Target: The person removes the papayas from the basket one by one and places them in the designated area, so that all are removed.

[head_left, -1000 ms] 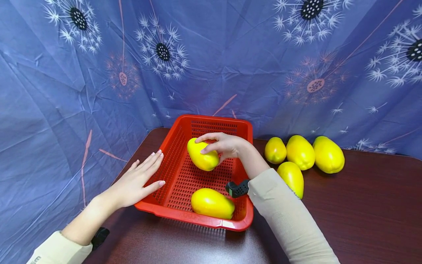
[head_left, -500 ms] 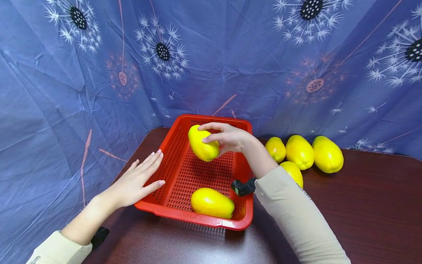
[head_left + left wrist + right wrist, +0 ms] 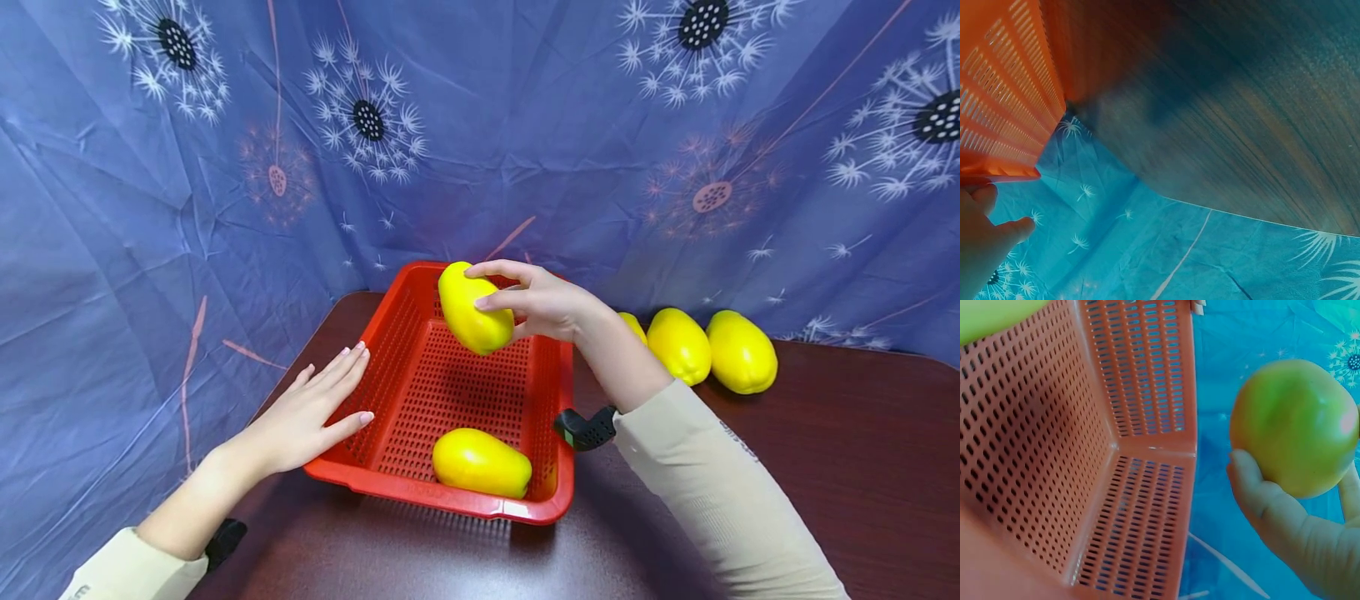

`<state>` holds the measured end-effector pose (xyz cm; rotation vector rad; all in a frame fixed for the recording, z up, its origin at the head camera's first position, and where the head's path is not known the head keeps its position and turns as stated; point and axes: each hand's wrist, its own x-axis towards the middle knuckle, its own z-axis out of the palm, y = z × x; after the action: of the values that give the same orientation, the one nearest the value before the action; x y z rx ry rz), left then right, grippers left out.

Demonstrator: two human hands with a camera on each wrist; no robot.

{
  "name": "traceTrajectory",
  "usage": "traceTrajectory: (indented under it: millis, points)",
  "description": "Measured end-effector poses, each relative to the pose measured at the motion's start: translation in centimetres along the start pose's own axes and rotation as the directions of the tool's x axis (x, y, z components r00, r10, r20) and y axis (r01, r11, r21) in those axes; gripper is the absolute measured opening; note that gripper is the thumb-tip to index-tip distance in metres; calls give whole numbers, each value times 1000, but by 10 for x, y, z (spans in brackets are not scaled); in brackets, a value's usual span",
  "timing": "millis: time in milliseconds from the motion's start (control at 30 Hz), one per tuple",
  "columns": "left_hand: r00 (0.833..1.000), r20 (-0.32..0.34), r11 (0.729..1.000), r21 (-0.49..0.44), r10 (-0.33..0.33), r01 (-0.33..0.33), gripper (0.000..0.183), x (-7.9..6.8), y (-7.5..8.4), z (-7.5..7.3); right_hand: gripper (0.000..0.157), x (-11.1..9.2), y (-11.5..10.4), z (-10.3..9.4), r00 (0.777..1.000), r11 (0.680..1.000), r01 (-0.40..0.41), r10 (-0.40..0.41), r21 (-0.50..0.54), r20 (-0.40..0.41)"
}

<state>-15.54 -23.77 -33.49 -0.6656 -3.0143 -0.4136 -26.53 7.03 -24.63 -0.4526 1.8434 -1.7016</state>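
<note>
My right hand [image 3: 551, 304] grips a yellow papaya [image 3: 474, 310] above the far part of a red plastic basket [image 3: 457, 498]. Fingers lie over its upper side; in the right wrist view the thumb [image 3: 1272, 509] supports the papaya [image 3: 1294, 428] along its edge, level with the basket's rim. A second yellow papaya [image 3: 482, 463] lies on the basket floor at the near right. My left hand [image 3: 311, 412] rests on the basket's left rim, its fingers straight and thumb spread; the left wrist view shows part of the hand [image 3: 985, 231] beside the rim.
Several more yellow papayas [image 3: 741, 352] sit on the dark wooden table [image 3: 847, 450] right of the basket, partly hidden by my right arm. A blue dandelion-print cloth [image 3: 480, 125] hangs behind the table and down its left side.
My right hand has lifted the papaya up from inside the basket and moved it slightly right. The right forearm has shifted right, covering more of the table fruit. My left hand stays still.
</note>
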Motion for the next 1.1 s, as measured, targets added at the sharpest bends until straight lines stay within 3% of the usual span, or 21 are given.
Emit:
traceTrajectory:
  millis: [567,1100]
  points:
    - [1000,-2,1000,-6,-3,3,77,-1,0,2,44,-34,-2,-25,999,999,38,-38,5,10]
    - [1000,-3,1000,-7,-1,1,77,0,0,0,40,-74,-3,-49,998,998,64,-64,14,-30]
